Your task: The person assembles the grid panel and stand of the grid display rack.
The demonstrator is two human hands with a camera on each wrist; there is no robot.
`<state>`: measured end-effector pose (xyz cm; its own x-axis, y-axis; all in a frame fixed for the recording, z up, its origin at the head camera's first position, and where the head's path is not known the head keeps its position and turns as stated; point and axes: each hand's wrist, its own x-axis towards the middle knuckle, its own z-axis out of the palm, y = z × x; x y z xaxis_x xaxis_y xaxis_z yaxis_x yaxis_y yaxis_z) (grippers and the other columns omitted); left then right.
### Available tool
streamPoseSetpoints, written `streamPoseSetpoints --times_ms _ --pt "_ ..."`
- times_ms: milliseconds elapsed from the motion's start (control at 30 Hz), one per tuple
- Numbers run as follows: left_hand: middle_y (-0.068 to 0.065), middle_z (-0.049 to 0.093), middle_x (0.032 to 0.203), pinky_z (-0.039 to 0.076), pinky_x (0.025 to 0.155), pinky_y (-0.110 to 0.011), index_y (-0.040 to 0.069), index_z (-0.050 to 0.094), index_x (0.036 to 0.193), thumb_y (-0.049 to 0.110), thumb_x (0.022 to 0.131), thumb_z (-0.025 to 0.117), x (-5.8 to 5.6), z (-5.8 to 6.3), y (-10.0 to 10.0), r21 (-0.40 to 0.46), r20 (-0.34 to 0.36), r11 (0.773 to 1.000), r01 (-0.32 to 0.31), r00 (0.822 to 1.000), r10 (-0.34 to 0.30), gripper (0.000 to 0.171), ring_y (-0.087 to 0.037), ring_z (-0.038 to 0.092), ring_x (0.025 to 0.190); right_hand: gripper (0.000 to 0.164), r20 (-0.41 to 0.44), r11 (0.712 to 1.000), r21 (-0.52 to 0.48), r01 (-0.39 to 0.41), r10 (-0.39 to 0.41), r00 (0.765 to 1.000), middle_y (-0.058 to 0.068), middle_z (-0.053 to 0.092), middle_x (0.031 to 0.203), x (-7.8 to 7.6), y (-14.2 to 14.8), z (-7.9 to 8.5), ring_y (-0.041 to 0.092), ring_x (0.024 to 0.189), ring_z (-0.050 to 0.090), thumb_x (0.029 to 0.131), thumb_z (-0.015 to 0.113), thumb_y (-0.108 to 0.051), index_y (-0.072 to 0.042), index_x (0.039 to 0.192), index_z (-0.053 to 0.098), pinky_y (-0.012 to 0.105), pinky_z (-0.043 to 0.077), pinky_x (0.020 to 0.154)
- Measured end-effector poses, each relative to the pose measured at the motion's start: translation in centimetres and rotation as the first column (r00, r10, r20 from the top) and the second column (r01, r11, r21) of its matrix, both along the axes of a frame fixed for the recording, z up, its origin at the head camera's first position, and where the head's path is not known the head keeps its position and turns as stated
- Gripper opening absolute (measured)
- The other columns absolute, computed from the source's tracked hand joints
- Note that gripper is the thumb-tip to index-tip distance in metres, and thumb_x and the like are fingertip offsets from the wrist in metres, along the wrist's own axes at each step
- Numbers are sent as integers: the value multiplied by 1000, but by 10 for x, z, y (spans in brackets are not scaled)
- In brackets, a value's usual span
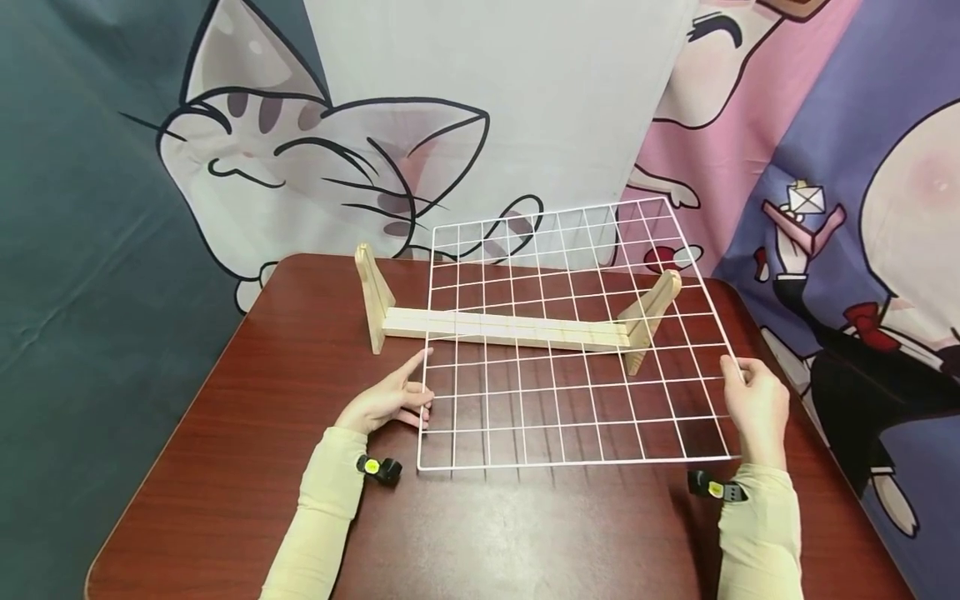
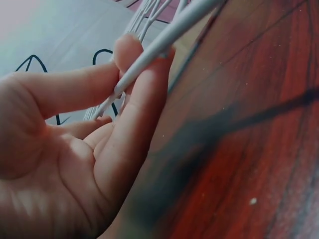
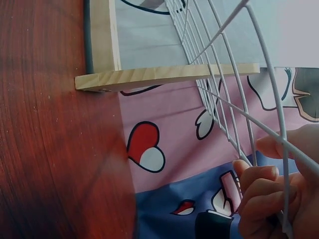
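Observation:
A white wire grid panel point(image 1: 536, 390) hangs tilted above the table, its far edge higher than its near one. My left hand point(image 1: 390, 400) pinches the panel's left edge wire; in the left wrist view the thumb and fingers point(image 2: 144, 99) close round that wire. On the opposite edge my right hand point(image 1: 757, 408) grips the frame, fingers curled round it in the right wrist view. Behind and partly beneath the grid stands a pale wooden stand point(image 1: 510, 327): a long crossbar between two upright end pieces. Its right end piece point(image 3: 169, 75) shows through the wires.
The reddish-brown table point(image 1: 225, 433) reaches under both forearms. A printed cloth backdrop point(image 1: 577, 100) with cartoon figures hangs along its back and right sides, with dark green cloth point(image 1: 90, 292) at the left. The grid's shadow falls on the tabletop.

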<state>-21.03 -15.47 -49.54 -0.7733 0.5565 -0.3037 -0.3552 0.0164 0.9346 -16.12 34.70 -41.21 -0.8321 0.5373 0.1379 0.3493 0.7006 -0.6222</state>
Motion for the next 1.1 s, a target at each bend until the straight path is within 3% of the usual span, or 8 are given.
streamPoseSetpoints --times_ms 100,167,267,400,700,833,1000,1100 --pt "-4 58 80 60 67 -38 30 -5 156 -7 95 49 0 2 0 18 -2 1000 11 1000 -11 89 -14 63 65 44 -38 1000 9 13 -13 999 19 68 87 -1 1 2 18 74 54 97 46 -35 0 115 65 30 34 63" --pt "-4 58 79 60 68 -38 31 -4 156 -8 95 48 0 3 0 23 -6 1000 7 1000 -7 89 -15 63 65 42 -69 1000 7 23 -23 997 4 66 71 -1 1 4 4 64 48 96 48 -34 0 112 67 29 34 61" --pt "-4 59 78 60 68 -39 30 -2 156 -8 94 49 -1 3 1 31 -15 999 -8 1000 9 88 -15 63 65 41 -104 999 -14 31 -33 994 -31 48 59 -2 2 6 -11 55 33 95 50 -34 -1 111 68 28 33 61" --pt "-4 61 76 61 66 -39 28 2 156 -8 94 50 -2 4 3 29 -36 999 -41 998 42 86 -14 64 63 41 -134 999 -41 33 -39 990 -49 27 54 -2 2 7 -14 54 31 95 50 -33 -1 112 68 28 32 60" --pt "-3 59 71 60 60 -35 11 19 152 -9 93 48 -1 9 9 7 -94 989 -146 985 146 69 -14 62 58 38 -235 996 -68 58 -73 969 -53 30 52 -2 -3 8 -16 52 31 94 50 -29 0 107 70 21 28 56" --pt "-2 59 70 58 58 -30 3 26 147 -8 94 48 -1 11 11 -19 -116 984 -179 978 175 58 -12 61 58 34 -270 989 -124 84 -115 956 -49 36 51 -2 -4 6 -11 50 33 92 51 -27 -2 103 71 19 26 54" --pt "-2 58 69 58 56 -30 0 28 143 -7 95 48 -2 14 13 -27 -133 977 -210 970 205 53 -12 59 56 17 -318 967 -237 99 -174 932 -39 45 49 -6 -3 5 -6 44 35 90 55 -25 -22 82 70 20 26 49" --pt "-4 57 69 58 56 -31 0 31 140 -8 94 49 -3 17 14 -8 -161 971 -237 959 233 50 -13 58 55 22 -365 950 -303 80 -193 911 -34 50 50 -7 -3 6 -8 41 36 90 58 -22 -35 73 63 19 25 46"
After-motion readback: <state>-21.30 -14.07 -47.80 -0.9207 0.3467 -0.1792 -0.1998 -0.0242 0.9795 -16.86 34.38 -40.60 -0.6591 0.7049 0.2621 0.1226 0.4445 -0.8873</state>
